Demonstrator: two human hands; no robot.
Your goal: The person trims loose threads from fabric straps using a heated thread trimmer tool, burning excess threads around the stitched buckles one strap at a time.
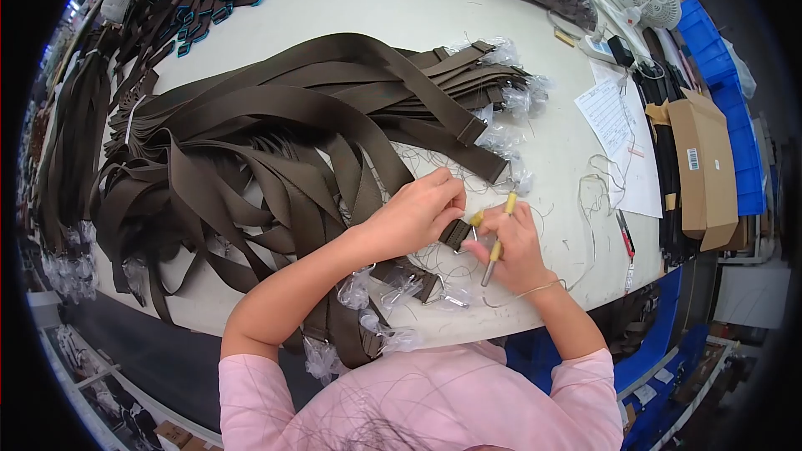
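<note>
My left hand is closed, its thumb and fingers pinched near the end of a dark brown webbing strap. Between the fingers of my right hand lies a slim yellow-handled tool with a metal end; its exact kind is unclear. That hand's fingertips are close beside the strap end, near a metal piece. A small yellow bit shows at the right fingertips. Below my hands, more strap ends with metal hooks are wrapped in clear plastic.
A large bundle of brown straps covers the table's left and middle. To the right are written papers, red-handled snips, a cardboard box, blue bins and a small fan. Loose threads are scattered about.
</note>
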